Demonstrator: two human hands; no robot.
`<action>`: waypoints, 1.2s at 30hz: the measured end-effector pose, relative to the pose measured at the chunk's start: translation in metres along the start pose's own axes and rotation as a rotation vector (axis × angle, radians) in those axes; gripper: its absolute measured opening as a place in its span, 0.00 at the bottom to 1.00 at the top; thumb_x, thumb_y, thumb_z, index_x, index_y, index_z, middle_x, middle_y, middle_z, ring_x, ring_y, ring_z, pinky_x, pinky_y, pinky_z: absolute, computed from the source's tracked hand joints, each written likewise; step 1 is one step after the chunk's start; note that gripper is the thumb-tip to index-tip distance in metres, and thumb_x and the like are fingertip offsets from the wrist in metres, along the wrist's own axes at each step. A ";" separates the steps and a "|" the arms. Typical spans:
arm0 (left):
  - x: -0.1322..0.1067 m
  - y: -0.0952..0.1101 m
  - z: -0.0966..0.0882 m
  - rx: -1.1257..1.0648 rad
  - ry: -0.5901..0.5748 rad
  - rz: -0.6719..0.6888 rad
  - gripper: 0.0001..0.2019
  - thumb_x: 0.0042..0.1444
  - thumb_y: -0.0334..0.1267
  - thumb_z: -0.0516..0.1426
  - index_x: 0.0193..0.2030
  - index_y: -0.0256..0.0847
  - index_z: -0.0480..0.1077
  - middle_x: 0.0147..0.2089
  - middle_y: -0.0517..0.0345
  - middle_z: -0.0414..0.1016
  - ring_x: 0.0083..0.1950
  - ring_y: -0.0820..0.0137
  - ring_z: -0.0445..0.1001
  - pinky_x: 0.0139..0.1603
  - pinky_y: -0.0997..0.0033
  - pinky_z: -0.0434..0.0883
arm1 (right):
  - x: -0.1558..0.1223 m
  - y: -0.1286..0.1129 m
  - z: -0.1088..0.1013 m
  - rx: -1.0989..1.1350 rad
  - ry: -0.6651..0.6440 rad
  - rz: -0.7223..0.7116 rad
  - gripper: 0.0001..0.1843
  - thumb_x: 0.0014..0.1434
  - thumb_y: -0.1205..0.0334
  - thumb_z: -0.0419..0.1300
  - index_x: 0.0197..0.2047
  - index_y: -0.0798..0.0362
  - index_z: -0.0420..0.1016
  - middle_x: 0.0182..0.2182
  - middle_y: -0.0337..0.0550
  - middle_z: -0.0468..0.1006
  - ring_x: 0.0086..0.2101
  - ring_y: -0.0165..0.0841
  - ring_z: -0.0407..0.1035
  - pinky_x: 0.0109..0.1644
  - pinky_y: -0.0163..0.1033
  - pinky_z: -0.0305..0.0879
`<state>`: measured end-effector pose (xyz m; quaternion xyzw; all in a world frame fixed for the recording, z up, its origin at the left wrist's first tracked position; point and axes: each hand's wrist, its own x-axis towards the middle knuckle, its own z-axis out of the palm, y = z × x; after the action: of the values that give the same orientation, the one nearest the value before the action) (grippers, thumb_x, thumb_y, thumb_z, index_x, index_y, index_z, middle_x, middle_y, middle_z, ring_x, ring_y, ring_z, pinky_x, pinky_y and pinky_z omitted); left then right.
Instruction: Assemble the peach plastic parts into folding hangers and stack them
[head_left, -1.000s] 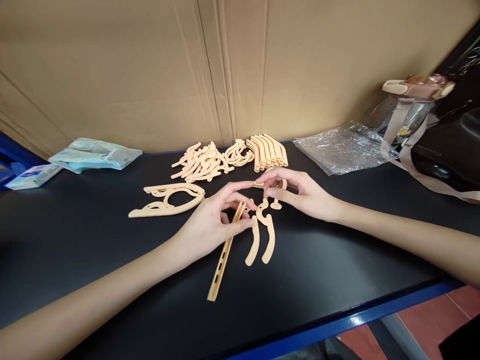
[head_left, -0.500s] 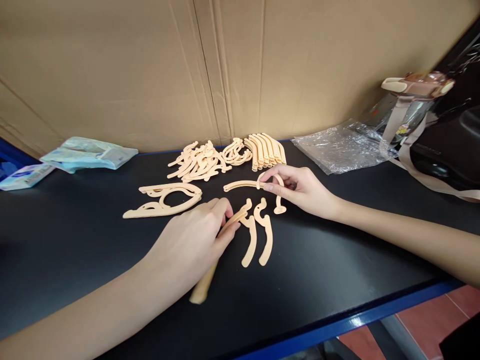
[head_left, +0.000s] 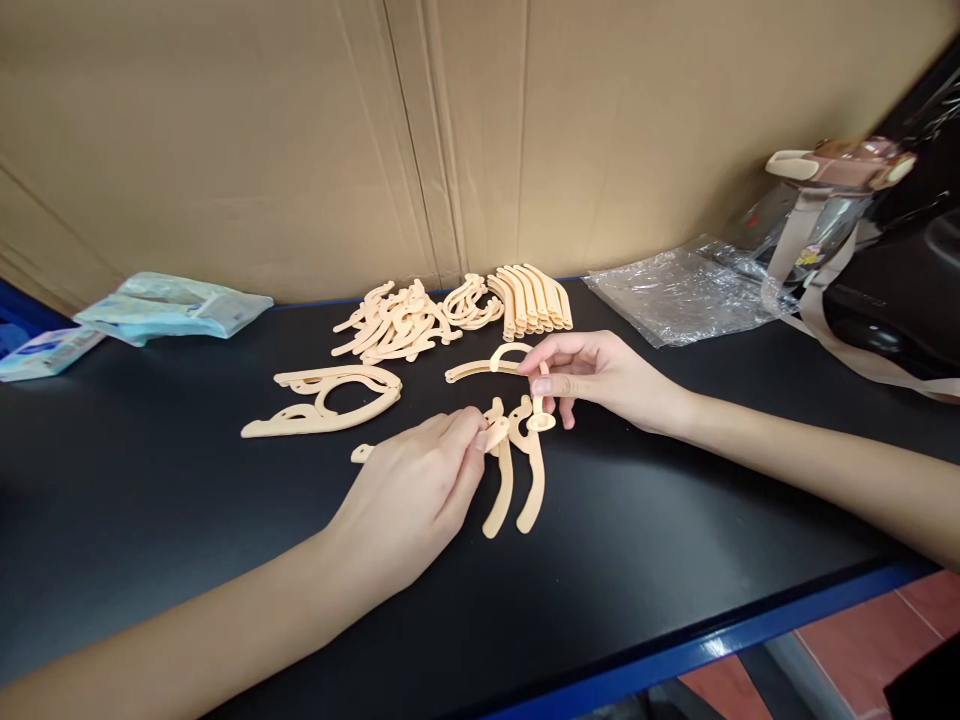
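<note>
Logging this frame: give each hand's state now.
Left hand: closed on the flat strip.
Right hand: pinching the hook piece.

The left hand [head_left: 409, 495] lay knuckles up, fingertips pinched together; the right hand [head_left: 600, 378], just beyond it, pinched with thumb and forefinger.

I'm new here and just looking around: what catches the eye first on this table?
At the centre, the left hand grips a peach strip and the right hand pinches a small hook piece. Piles of peach curved parts lie behind them near the cardboard wall.
</note>
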<state>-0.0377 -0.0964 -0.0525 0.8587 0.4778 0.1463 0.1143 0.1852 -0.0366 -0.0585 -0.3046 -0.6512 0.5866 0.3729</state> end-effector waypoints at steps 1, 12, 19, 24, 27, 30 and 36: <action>0.000 0.000 0.001 -0.009 0.004 -0.002 0.15 0.69 0.42 0.41 0.34 0.42 0.62 0.30 0.63 0.68 0.30 0.70 0.69 0.30 0.70 0.60 | 0.000 0.000 0.000 0.027 -0.005 0.016 0.10 0.54 0.63 0.68 0.40 0.56 0.76 0.26 0.36 0.75 0.27 0.27 0.73 0.25 0.30 0.74; 0.000 -0.004 0.010 0.086 0.127 0.401 0.10 0.70 0.38 0.43 0.36 0.43 0.57 0.30 0.64 0.68 0.25 0.74 0.66 0.24 0.74 0.58 | 0.001 0.001 -0.005 0.206 -0.088 0.129 0.12 0.52 0.67 0.70 0.41 0.54 0.78 0.34 0.38 0.80 0.32 0.26 0.76 0.33 0.29 0.76; 0.002 -0.002 0.007 0.082 0.101 0.466 0.05 0.69 0.35 0.45 0.40 0.41 0.57 0.31 0.63 0.70 0.27 0.74 0.67 0.23 0.76 0.60 | 0.000 0.003 -0.004 0.233 -0.146 0.148 0.14 0.52 0.69 0.70 0.43 0.53 0.77 0.34 0.36 0.80 0.32 0.25 0.76 0.35 0.30 0.76; 0.002 -0.001 0.008 0.049 0.072 0.461 0.06 0.69 0.34 0.45 0.38 0.41 0.58 0.31 0.62 0.69 0.28 0.72 0.68 0.25 0.75 0.62 | 0.000 0.004 -0.002 0.222 -0.162 0.142 0.14 0.52 0.69 0.70 0.43 0.53 0.77 0.34 0.36 0.79 0.32 0.26 0.76 0.35 0.30 0.74; 0.003 -0.001 0.008 0.033 0.060 0.450 0.07 0.68 0.34 0.45 0.38 0.41 0.59 0.31 0.61 0.70 0.29 0.70 0.69 0.26 0.74 0.63 | 0.000 0.004 -0.001 0.208 -0.177 0.129 0.13 0.52 0.69 0.70 0.42 0.53 0.76 0.33 0.36 0.79 0.32 0.26 0.76 0.35 0.30 0.74; 0.003 -0.001 0.008 0.043 0.060 0.465 0.07 0.69 0.35 0.45 0.38 0.41 0.60 0.30 0.60 0.70 0.29 0.69 0.69 0.27 0.73 0.63 | 0.001 0.005 0.001 0.182 -0.193 0.094 0.13 0.53 0.68 0.70 0.42 0.54 0.75 0.29 0.35 0.79 0.30 0.25 0.76 0.35 0.30 0.73; 0.003 -0.003 0.010 0.041 0.057 0.451 0.10 0.70 0.36 0.42 0.37 0.41 0.60 0.29 0.61 0.70 0.28 0.70 0.67 0.28 0.72 0.63 | -0.001 0.005 0.004 0.136 -0.163 0.041 0.09 0.54 0.69 0.69 0.38 0.55 0.75 0.26 0.34 0.77 0.28 0.25 0.74 0.34 0.31 0.73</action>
<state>-0.0348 -0.0933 -0.0621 0.9414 0.2799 0.1823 0.0477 0.1820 -0.0387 -0.0640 -0.2430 -0.6318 0.6598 0.3263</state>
